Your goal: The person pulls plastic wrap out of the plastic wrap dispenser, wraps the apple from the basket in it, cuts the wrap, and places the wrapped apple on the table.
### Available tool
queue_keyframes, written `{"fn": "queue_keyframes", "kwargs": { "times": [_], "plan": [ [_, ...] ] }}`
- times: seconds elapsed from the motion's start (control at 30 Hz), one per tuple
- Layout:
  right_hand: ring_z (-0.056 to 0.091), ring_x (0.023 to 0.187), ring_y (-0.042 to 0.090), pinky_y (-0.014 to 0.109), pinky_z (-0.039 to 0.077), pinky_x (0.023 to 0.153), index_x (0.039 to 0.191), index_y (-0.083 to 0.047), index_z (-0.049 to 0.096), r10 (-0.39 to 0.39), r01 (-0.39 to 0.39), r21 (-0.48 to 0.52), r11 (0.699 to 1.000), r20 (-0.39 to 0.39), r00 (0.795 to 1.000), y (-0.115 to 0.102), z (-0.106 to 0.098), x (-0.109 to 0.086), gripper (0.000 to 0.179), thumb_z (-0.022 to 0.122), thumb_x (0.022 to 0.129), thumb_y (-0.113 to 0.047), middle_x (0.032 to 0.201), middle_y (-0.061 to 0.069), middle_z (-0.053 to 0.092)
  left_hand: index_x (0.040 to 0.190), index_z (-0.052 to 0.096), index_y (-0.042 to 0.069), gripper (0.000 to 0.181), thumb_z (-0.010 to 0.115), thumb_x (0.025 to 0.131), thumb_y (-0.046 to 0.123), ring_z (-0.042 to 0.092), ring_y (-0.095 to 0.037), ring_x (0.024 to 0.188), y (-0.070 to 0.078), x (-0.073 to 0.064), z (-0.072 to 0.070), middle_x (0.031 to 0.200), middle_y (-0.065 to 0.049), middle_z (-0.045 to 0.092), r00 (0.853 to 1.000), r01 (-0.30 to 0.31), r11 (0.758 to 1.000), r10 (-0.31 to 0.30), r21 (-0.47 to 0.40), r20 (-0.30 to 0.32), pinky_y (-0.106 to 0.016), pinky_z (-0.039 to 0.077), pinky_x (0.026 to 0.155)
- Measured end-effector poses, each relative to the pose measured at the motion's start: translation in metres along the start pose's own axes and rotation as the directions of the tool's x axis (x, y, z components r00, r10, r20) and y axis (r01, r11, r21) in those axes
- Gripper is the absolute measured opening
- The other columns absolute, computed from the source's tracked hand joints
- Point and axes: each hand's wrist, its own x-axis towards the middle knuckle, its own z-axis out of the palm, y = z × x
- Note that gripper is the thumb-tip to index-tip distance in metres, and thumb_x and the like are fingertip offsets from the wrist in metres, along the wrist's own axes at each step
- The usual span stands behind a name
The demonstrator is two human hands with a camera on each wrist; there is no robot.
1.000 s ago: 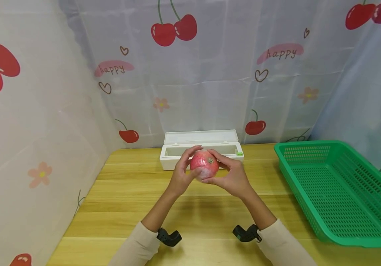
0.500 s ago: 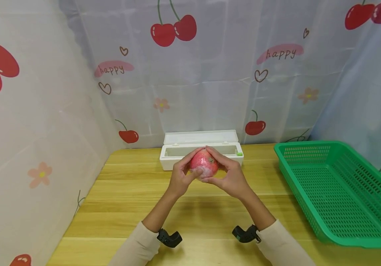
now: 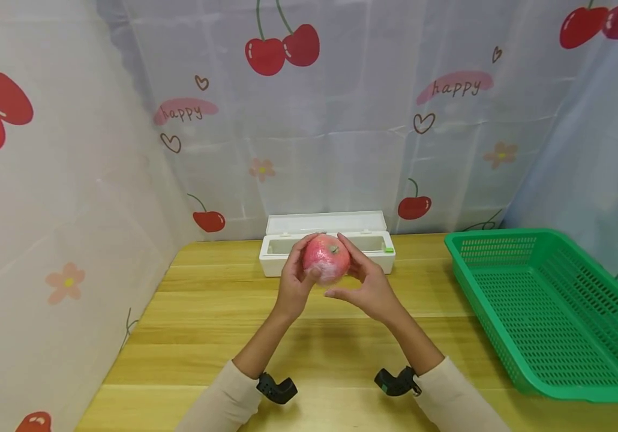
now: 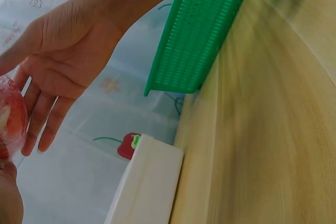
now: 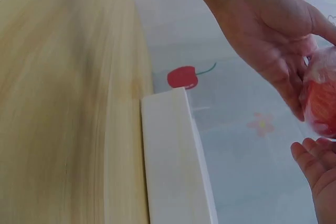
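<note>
A red apple (image 3: 326, 259), covered in clear plastic wrap bunched whitish on its near side, is held up above the table in front of my body. My left hand (image 3: 295, 281) grips it from the left, thumb on the near face and fingers round the far side. On the other side my right hand (image 3: 372, 285) is spread, its fingers beside the apple's right edge and its thumb apart below. The left wrist view shows that right hand (image 4: 68, 51) with straight fingers. The right wrist view shows the left hand (image 5: 268, 35) round the wrapped apple (image 5: 321, 95).
Behind the hands stands a long white box (image 3: 273, 266) with its lid (image 3: 325, 222) raised and a green tab (image 3: 389, 249) at its right end. A green plastic basket (image 3: 489, 327) occupies the table's right side. A cherry-print curtain (image 3: 336, 162) surrounds the wooden table (image 3: 201, 336).
The apple has risen slightly and tilted left in my left hand, its stem turning upward. My right hand's fingers and thumb have opened away from it.
</note>
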Motion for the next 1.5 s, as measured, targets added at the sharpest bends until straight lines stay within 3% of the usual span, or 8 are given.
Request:
{"fn": "queue_keyframes", "kwargs": {
  "times": [0.17, 0.3, 0.53, 0.73, 0.9, 1.1, 1.27, 1.5],
  "plan": [
    [0.060, 0.123, 0.025, 0.031, 0.055, 0.097, 0.156, -0.018, 0.042, 0.017, -0.018, -0.012, 1.000, -0.053, 0.998, -0.0006, 0.0020, 0.0004, 0.094, 0.089, 0.076, -0.005, 0.148, 0.008, 0.054, 0.155, 0.034, 0.015, 0.075, 0.053, 0.098, 0.061, 0.043, -0.025, 0.139, -0.0003, -0.0018, 0.0007, 0.156, -0.004, 0.041, 0.995, 0.072, 0.997, -0.073, 0.023, 0.062, -0.034, 0.045, 0.110],
    [0.059, 0.123, 0.024, 0.033, 0.056, 0.095, 0.153, -0.015, 0.047, -0.001, -0.003, -0.060, 0.998, -0.060, 0.998, -0.0004, 0.0023, 0.0006, 0.091, 0.091, 0.074, -0.007, 0.147, 0.006, 0.056, 0.156, 0.033, 0.011, 0.077, 0.056, 0.099, 0.058, 0.045, -0.025, 0.136, -0.0004, -0.0022, -0.0004, 0.155, -0.007, 0.042, 0.994, 0.090, 0.996, -0.092, 0.030, 0.066, -0.032, 0.047, 0.107],
    [0.056, 0.130, 0.027, 0.031, 0.053, 0.099, 0.159, -0.016, 0.035, 0.008, -0.008, -0.012, 1.000, -0.049, 0.999, 0.0008, 0.0041, 0.0010, 0.100, 0.090, 0.076, -0.005, 0.150, 0.009, 0.052, 0.152, 0.040, 0.010, 0.066, 0.058, 0.102, 0.048, 0.047, -0.025, 0.132, 0.0012, -0.0006, -0.0004, 0.153, -0.012, 0.044, 0.998, 0.049, 0.999, -0.050, 0.024, 0.049, -0.031, 0.048, 0.106],
    [0.062, 0.122, 0.030, 0.031, 0.056, 0.093, 0.154, -0.008, 0.043, 0.021, -0.020, 0.025, 0.999, -0.050, 0.999, -0.0014, 0.0047, 0.0019, 0.091, 0.089, 0.075, -0.002, 0.147, 0.014, 0.054, 0.151, 0.041, 0.007, 0.070, 0.058, 0.100, 0.051, 0.051, -0.021, 0.130, 0.0022, -0.0003, 0.0000, 0.150, -0.014, 0.047, 0.999, 0.039, 0.999, -0.039, 0.018, 0.034, -0.030, 0.048, 0.106],
    [0.067, 0.114, 0.029, 0.034, 0.057, 0.091, 0.152, -0.005, 0.045, 0.018, -0.017, 0.010, 1.000, -0.038, 0.999, -0.0008, 0.0047, 0.0007, 0.087, 0.087, 0.076, 0.000, 0.142, 0.016, 0.057, 0.145, 0.051, 0.002, 0.073, 0.067, 0.095, 0.052, 0.059, -0.019, 0.115, 0.0020, -0.0013, -0.0018, 0.138, -0.020, 0.057, 1.000, 0.008, 0.999, -0.007, 0.037, -0.020, -0.027, 0.053, 0.097],
    [0.067, 0.114, 0.030, 0.035, 0.058, 0.091, 0.150, -0.003, 0.046, 0.000, -0.001, -0.040, 0.999, -0.025, 1.000, -0.0005, 0.0038, 0.0004, 0.086, 0.088, 0.075, -0.001, 0.139, 0.017, 0.059, 0.142, 0.055, -0.001, 0.076, 0.071, 0.092, 0.054, 0.063, -0.017, 0.107, 0.0005, -0.0025, -0.0047, 0.130, -0.024, 0.062, 0.999, -0.009, 0.998, 0.011, 0.064, -0.037, -0.024, 0.056, 0.087],
    [0.062, 0.122, 0.026, 0.034, 0.056, 0.096, 0.153, -0.009, 0.044, 0.004, -0.006, -0.079, 0.997, -0.025, 1.000, -0.0008, 0.0042, -0.0002, 0.087, 0.088, 0.078, -0.007, 0.145, 0.011, 0.056, 0.144, 0.052, 0.000, 0.069, 0.070, 0.095, 0.046, 0.060, -0.020, 0.115, 0.0006, -0.0016, -0.0048, 0.136, -0.023, 0.058, 1.000, -0.011, 1.000, 0.012, 0.029, -0.028, -0.027, 0.055, 0.094],
    [0.057, 0.127, 0.028, 0.033, 0.055, 0.096, 0.158, -0.015, 0.037, -0.010, 0.010, -0.031, 0.999, 0.000, 1.000, -0.0016, 0.0057, -0.0001, 0.093, 0.086, 0.080, -0.003, 0.153, 0.008, 0.048, 0.149, 0.046, 0.000, 0.060, 0.068, 0.097, 0.020, 0.053, -0.026, 0.128, 0.0034, 0.0004, -0.0032, 0.144, -0.022, 0.051, 1.000, -0.025, 0.999, 0.025, -0.027, 0.007, -0.034, 0.048, 0.107]
  ]
}}
